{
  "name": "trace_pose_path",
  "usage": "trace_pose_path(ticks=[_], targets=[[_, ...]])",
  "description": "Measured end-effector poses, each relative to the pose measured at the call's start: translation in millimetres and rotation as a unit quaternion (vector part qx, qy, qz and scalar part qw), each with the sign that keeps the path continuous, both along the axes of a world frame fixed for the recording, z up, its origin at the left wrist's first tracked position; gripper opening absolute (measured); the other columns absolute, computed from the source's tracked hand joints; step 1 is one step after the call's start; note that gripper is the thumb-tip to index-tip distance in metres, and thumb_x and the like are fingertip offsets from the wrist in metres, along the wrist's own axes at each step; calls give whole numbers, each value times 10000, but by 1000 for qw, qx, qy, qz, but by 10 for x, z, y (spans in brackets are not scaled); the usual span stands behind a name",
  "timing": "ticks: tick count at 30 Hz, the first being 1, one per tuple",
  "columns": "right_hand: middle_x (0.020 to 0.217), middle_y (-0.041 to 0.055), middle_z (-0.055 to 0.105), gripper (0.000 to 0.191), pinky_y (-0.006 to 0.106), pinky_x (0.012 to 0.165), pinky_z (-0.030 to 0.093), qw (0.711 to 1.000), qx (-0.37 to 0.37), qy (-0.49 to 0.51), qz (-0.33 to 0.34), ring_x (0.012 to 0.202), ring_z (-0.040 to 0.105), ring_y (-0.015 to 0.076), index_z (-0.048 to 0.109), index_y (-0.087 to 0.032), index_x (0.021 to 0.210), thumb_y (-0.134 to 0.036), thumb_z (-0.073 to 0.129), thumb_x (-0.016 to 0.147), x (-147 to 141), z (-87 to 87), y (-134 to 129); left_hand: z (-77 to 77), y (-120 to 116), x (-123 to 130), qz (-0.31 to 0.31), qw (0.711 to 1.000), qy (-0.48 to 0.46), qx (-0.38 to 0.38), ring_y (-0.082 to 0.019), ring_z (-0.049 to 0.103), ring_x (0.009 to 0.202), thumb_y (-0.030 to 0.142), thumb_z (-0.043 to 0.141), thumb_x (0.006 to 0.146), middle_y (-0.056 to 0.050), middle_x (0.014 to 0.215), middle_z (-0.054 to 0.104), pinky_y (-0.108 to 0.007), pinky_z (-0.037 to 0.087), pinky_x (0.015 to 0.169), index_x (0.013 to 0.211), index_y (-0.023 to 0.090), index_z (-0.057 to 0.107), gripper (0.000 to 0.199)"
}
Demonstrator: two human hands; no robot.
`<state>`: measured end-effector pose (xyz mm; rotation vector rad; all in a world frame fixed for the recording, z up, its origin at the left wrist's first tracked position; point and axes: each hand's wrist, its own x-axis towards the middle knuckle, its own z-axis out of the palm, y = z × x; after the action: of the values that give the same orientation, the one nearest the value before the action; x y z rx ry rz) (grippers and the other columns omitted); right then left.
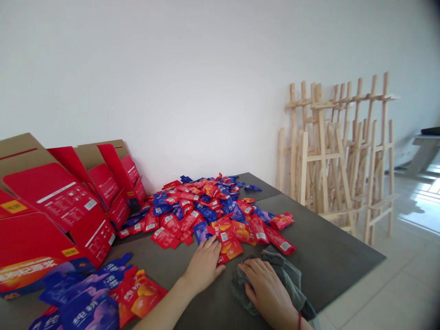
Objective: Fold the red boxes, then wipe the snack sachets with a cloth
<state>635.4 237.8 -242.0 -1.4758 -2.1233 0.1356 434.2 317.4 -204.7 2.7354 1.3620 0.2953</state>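
My left hand (pixel 202 263) rests at the near edge of a heap of red and blue foil pouches (pixel 185 201). Its fingers lie stretched out against a red pouch with orange fruit on it (pixel 230 250), thumb apart from them. On the dark table top, my right hand (pixel 270 291) presses on a crumpled grey-green cloth (pixel 287 272), its fingers curled into the fabric. A thin red band (pixel 299 321) circles the right wrist. Part of the cloth is hidden under that hand.
Open red cardboard boxes (pixel 91 233) stand along the left side. More blue pouches (pixel 89 307) and red pouches (pixel 139 295) lie at the near left. A dark table (pixel 330 250) ends at a right edge, beyond which wooden easels (pixel 323 151) lean by the white wall.
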Motion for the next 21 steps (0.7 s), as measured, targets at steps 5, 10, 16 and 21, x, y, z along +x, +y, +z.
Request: trace_pose_path(ticks=[5, 10, 16, 21], targets=[[1168, 43, 636, 392, 372, 979, 374, 1000, 1, -5, -2, 1089, 536, 227, 626, -235, 1140, -78, 522, 796, -12, 20, -7, -48, -188, 23, -35, 999, 8, -4, -317, 452, 1296, 231, 601, 761, -173, 1252, 627, -500, 274, 1127, 1183, 118, 614, 437], [1174, 51, 632, 518, 381, 972, 385, 1000, -3, 2, 4, 1077, 549, 228, 543, -245, 1277, -66, 503, 793, -22, 32, -19, 81, -381, -59, 52, 997, 35, -38, -281, 650, 958, 102, 454, 779, -144, 1007, 706, -416, 464, 873, 1057, 161, 627, 334], [1126, 80, 634, 336, 378, 971, 403, 996, -10, 84, -30, 1058, 565, 231, 577, -185, 1165, -115, 478, 852, 57, 31, 43, -74, -344, -138, 157, 921, -244, -261, -153, 550, 452, 318, 280, 926, 23, 571, 589, -236, 373, 475, 900, 215, 503, 247], [1156, 68, 612, 288, 332, 985, 399, 991, 24, 125, -29, 1099, 539, 203, 572, -211, 1144, -134, 455, 892, -98, 212, 96, -334, -349, -82, 111, 851, -375, -351, -100, 405, 415, 373, 444, 853, 66, 533, 500, -222, 343, 468, 795, 205, 494, 185]])
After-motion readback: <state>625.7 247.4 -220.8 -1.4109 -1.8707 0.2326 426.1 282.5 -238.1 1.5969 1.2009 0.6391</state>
